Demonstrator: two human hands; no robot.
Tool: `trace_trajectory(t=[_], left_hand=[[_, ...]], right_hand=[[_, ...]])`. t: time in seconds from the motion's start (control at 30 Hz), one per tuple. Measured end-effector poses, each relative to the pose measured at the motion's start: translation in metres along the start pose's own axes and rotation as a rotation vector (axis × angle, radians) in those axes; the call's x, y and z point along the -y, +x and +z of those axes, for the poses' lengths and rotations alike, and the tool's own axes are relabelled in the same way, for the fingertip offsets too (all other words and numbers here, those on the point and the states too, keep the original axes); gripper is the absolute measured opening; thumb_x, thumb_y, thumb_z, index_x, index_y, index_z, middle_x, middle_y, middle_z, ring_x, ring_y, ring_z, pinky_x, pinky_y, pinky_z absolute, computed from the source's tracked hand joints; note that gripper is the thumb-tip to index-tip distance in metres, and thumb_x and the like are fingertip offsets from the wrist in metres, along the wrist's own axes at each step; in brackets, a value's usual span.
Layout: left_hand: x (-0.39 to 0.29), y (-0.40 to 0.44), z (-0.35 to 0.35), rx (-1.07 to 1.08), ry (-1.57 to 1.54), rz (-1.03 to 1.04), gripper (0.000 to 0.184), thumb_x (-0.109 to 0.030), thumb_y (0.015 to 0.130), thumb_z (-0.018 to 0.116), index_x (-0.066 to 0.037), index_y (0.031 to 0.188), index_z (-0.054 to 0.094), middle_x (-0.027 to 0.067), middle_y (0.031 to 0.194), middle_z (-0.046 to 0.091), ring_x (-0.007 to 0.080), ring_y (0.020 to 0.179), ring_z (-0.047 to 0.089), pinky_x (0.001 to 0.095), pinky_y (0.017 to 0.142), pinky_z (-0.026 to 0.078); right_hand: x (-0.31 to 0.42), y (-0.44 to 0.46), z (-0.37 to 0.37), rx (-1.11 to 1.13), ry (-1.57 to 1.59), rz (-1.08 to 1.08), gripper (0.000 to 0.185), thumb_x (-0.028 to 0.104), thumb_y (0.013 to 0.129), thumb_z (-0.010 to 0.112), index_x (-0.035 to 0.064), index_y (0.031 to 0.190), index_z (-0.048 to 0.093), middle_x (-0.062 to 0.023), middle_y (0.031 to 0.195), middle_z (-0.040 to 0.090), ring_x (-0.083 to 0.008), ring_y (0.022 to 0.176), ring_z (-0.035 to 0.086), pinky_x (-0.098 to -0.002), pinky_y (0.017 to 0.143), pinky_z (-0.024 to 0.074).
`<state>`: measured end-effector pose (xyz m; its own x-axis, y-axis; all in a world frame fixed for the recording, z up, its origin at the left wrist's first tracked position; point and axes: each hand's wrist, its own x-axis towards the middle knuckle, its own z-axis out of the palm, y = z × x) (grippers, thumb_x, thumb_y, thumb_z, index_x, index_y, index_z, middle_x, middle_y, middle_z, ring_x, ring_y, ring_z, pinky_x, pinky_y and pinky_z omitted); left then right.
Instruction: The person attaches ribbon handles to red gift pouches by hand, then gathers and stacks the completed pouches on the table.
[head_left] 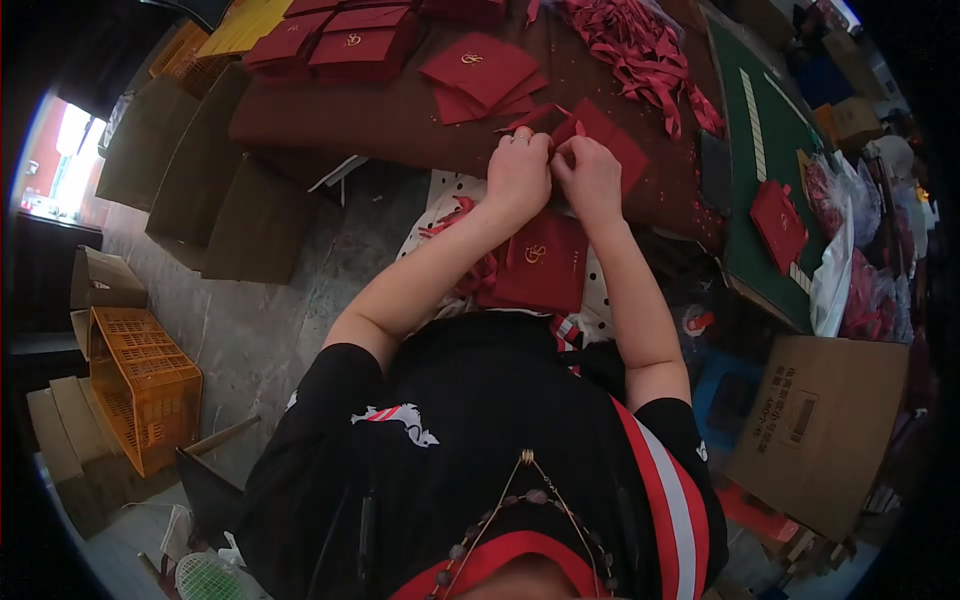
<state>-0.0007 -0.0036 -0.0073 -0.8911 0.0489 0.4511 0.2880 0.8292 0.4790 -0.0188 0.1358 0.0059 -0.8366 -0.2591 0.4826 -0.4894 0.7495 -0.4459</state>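
My left hand [519,175] and my right hand [590,178] are close together at the table's near edge, fingers pinched. Between and above them runs a red ribbon [543,113], one end in each hand's fingers. Behind my right hand lies a dark red paper bag [612,140], partly covered by the fingers. On my lap, under my wrists, rest red bags with a gold emblem [545,262], beside loose red ribbons [478,272]. Just beyond my left hand, several flat red bags [482,70] overlap on the brown tablecloth.
Stacks of red bags [362,45] stand at the far left of the brown-covered table [330,115]. A heap of red ribbons [640,50] lies at the far right. A green board [735,120] flanks the table. Cardboard boxes [815,430] and an orange crate [145,375] stand around me.
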Motion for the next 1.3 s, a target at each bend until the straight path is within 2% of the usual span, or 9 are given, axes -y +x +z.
trace_trajectory(t=[0.2,0.4,0.5,0.7,0.77,0.87,1.13,1.23,1.3], left_hand=[[0.008,0.004,-0.014,0.100,-0.185,-0.132,0.025,-0.012,0.080,0.068,-0.004,0.103,0.067,0.0161,0.096,0.067,0.0347,0.091,0.065,0.0441,0.083,0.052],[0.017,0.012,-0.030,0.263,-0.495,-0.284,0.030,-0.014,0.079,0.069,-0.004,0.108,0.072,0.0156,0.095,0.070,0.0325,0.093,0.067,0.0410,0.086,0.053],[0.027,0.020,-0.037,0.431,-0.602,-0.320,0.031,-0.014,0.080,0.067,-0.006,0.109,0.074,0.0154,0.099,0.069,0.0320,0.094,0.067,0.0406,0.087,0.053],[0.031,0.019,-0.021,0.240,-0.193,-0.030,0.027,-0.015,0.083,0.067,-0.011,0.109,0.075,0.0146,0.108,0.065,0.0331,0.101,0.064,0.0414,0.087,0.053],[0.032,0.022,-0.014,0.235,-0.157,-0.010,0.022,-0.017,0.084,0.067,-0.010,0.104,0.075,0.0124,0.104,0.064,0.0346,0.101,0.063,0.0424,0.085,0.053],[0.033,0.022,-0.016,0.114,-0.115,0.110,0.014,-0.016,0.084,0.066,-0.010,0.095,0.075,0.0105,0.101,0.064,0.0339,0.097,0.063,0.0435,0.081,0.053],[0.079,-0.008,-0.074,0.022,0.176,-0.060,0.011,-0.021,0.088,0.066,-0.013,0.087,0.074,0.0104,0.100,0.061,0.0313,0.094,0.063,0.0437,0.077,0.052],[0.075,-0.024,-0.077,0.014,0.214,-0.016,0.021,-0.019,0.085,0.070,-0.013,0.105,0.069,0.0137,0.107,0.058,0.0347,0.096,0.060,0.0454,0.079,0.051],[0.062,-0.022,-0.076,-0.038,0.230,0.032,0.060,-0.020,0.081,0.076,-0.015,0.135,0.053,0.0178,0.126,0.055,0.0386,0.094,0.058,0.0462,0.083,0.049]], right_hand=[[-0.003,0.003,0.001,0.072,0.180,0.098,0.012,0.016,0.081,0.070,0.0050,0.086,0.069,-0.0128,0.086,0.067,-0.0331,0.086,0.065,-0.0466,0.077,0.0514],[-0.022,0.007,-0.002,0.083,0.205,-0.166,0.016,0.015,0.078,0.076,0.0057,0.090,0.071,-0.0114,0.087,0.068,-0.0311,0.084,0.066,-0.0431,0.075,0.0522],[-0.017,0.005,-0.002,0.056,0.389,0.062,0.017,0.015,0.078,0.078,0.0054,0.089,0.068,-0.0096,0.085,0.068,-0.0280,0.083,0.065,-0.0398,0.075,0.0516],[-0.027,0.009,-0.001,0.159,0.446,0.143,0.023,0.014,0.076,0.081,0.0050,0.088,0.063,-0.0052,0.079,0.065,-0.0204,0.077,0.061,-0.0354,0.074,0.0500],[-0.027,0.010,-0.005,0.218,0.479,0.145,0.026,0.009,0.078,0.081,0.0053,0.093,0.060,0.0006,0.085,0.061,-0.0078,0.076,0.055,-0.0257,0.072,0.0462],[-0.049,0.007,0.006,0.175,0.627,0.181,0.038,0.023,0.071,0.087,0.0085,0.096,0.063,-0.0032,0.094,0.061,-0.0205,0.091,0.056,-0.0345,0.082,0.0480],[-0.047,0.004,-0.017,0.109,0.339,0.060,0.043,0.033,0.073,0.086,0.0083,0.100,0.063,-0.0038,0.096,0.058,-0.0216,0.097,0.054,-0.0340,0.086,0.0469],[-0.048,0.005,-0.013,0.153,0.406,0.115,0.038,0.031,0.080,0.082,0.0074,0.102,0.064,-0.0042,0.098,0.059,-0.0202,0.097,0.056,-0.0332,0.085,0.0484],[-0.052,0.012,-0.016,0.145,0.430,0.129,0.034,0.029,0.083,0.080,0.0068,0.104,0.064,-0.0042,0.099,0.061,-0.0185,0.097,0.058,-0.0321,0.085,0.0493]])
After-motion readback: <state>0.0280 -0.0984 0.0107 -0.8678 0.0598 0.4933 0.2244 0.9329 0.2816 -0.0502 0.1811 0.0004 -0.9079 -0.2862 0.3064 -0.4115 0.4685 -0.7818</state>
